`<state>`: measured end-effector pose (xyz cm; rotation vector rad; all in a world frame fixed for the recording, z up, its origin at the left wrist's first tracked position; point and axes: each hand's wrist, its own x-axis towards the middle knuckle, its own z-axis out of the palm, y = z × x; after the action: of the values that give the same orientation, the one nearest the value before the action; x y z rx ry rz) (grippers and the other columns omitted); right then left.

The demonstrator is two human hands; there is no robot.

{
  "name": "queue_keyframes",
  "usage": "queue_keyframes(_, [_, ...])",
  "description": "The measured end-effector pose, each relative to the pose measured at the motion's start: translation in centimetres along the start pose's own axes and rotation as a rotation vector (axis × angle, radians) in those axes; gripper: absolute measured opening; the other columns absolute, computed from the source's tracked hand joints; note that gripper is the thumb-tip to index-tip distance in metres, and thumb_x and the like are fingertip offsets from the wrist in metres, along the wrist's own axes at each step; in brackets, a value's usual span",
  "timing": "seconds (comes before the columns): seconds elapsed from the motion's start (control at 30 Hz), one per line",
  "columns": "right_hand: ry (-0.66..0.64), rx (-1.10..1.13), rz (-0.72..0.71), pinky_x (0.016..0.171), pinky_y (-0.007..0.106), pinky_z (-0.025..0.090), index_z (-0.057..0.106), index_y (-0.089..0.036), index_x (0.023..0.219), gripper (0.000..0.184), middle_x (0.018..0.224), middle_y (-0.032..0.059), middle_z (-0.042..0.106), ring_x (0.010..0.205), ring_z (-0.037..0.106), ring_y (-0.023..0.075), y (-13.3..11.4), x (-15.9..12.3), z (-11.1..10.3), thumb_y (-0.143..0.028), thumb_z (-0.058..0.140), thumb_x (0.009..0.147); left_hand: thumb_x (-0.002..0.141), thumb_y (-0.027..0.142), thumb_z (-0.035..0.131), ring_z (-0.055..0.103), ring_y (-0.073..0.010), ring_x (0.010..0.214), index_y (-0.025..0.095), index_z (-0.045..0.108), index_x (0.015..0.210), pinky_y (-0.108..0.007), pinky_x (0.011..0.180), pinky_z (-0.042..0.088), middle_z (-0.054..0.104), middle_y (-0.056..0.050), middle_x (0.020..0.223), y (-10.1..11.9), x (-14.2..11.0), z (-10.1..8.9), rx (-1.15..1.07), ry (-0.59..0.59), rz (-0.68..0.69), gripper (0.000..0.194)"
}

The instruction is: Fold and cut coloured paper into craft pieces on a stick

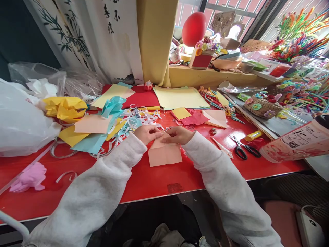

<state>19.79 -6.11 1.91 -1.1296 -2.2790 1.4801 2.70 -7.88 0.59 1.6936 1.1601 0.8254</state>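
Observation:
A sheet of pale orange paper [165,154] with a crease down its middle lies on the red table [144,187]. Its far end narrows to a point between my hands. My left hand [147,133] pinches that far end from the left, fingers closed. From the right, my right hand [180,134] grips the same end, thumb on top of the paper. The fingertips almost meet, so the tip of the fold is partly hidden. White curled paper strips [150,116] lie just beyond my left hand.
Black-handled scissors [244,147] and a yellow glue tube [253,136] lie at the right, beside a tilted printed cup [295,140]. Coloured paper scraps [92,124] and a white plastic bag [23,120] crowd the left. Yellow sheets [181,97] lie at the back; pink crumpled paper [29,176] sits front left.

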Motion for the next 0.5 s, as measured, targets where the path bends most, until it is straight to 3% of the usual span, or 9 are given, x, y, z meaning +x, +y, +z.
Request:
queue_keyframes(0.23, [-0.017,0.028,0.030,0.043,0.020,0.021,0.046,-0.012,0.057,0.035,0.050,-0.0054,0.034,0.047,0.030,0.0033,0.28,0.05,0.17,-0.045,0.058,0.058,0.061,0.044,0.057,0.054,-0.0134,0.066,0.013,0.056,0.066,-0.025,0.060,0.043,0.060,-0.003,0.070,-0.44,0.17,0.13,0.057,-0.004,0.010,0.032])
queue_keyframes(0.37, [0.117,0.077,0.022,0.043,0.020,0.018,0.045,-0.012,0.055,0.034,0.049,-0.0061,0.029,0.045,0.026,0.0025,0.03,-0.09,0.15,-0.043,0.058,0.059,0.063,0.045,0.055,0.054,-0.0142,0.070,0.013,0.059,0.076,-0.025,0.064,0.042,0.061,-0.004,0.074,-0.01,0.05,-0.07,0.057,0.034,0.009,0.035])
queue_keyframes(0.5, [0.274,0.085,-0.016,0.043,0.021,0.014,0.041,-0.013,0.052,0.036,0.048,-0.0063,0.024,0.045,0.021,0.0021,0.04,-0.18,-0.03,-0.044,0.057,0.059,0.057,0.046,0.061,0.056,-0.0173,0.075,0.013,0.059,0.076,-0.027,0.066,0.043,0.062,-0.005,0.078,0.16,-0.13,-0.32,-0.043,-0.025,-0.076,0.039])
